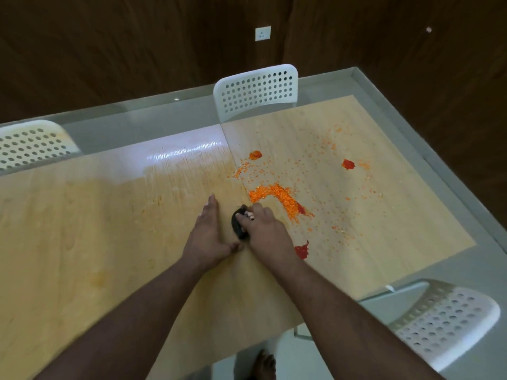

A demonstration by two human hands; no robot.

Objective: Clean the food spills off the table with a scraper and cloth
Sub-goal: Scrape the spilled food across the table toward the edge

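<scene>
My right hand [263, 229] grips a dark scraper [239, 223] held against the light wooden table [109, 229], just left of the main spill. My left hand [208, 234] lies flat on the tabletop beside the scraper, fingers straight, thumb reaching toward it. A heap of orange crumbs [277, 197] sits right in front of the scraper, with thinner crumbs scattered across the right half of the table. Red sauce blobs lie by my right wrist [302, 249], at the heap's end [301, 208], farther back [255, 154] and at the far right [348, 163]. No cloth is in view.
White perforated chairs stand at the far side [256, 89], the far left [30, 145] and the near right [444, 319]. A seam [236, 165] runs between the two tabletop panels. The table's right edge and near edge border grey floor; a bare foot [264, 364] shows below.
</scene>
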